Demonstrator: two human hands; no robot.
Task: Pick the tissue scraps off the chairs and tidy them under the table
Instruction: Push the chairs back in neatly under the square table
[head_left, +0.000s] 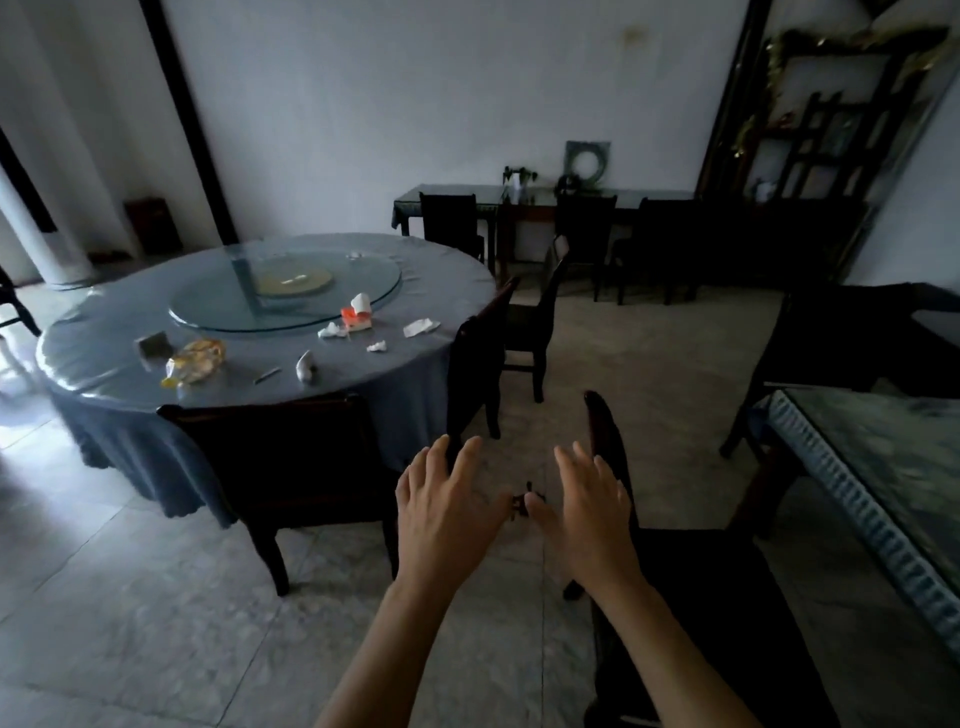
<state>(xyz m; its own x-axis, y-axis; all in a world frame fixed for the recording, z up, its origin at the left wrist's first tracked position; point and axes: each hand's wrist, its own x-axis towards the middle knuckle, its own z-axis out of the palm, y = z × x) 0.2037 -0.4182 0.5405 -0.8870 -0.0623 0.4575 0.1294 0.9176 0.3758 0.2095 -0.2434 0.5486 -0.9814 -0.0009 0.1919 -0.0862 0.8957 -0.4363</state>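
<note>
— While your left grip (441, 512) and right grip (587, 512) hang spread, holding nothing, where are the scraps?
— Ahead-left of both, on the round bench (104, 358): tissue scraps (422, 327), the longest lying left-to-right. Nearest chair (670, 582) sits under your right grip.

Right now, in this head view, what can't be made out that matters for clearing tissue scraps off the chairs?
- Seat of the dark wooden chair at the round table: hidden behind its own backrest.
- Seat of the dark chair beside the right hand: too dark to show scraps.
- Small dark object between left hand and right hand: too small to identify.
</note>
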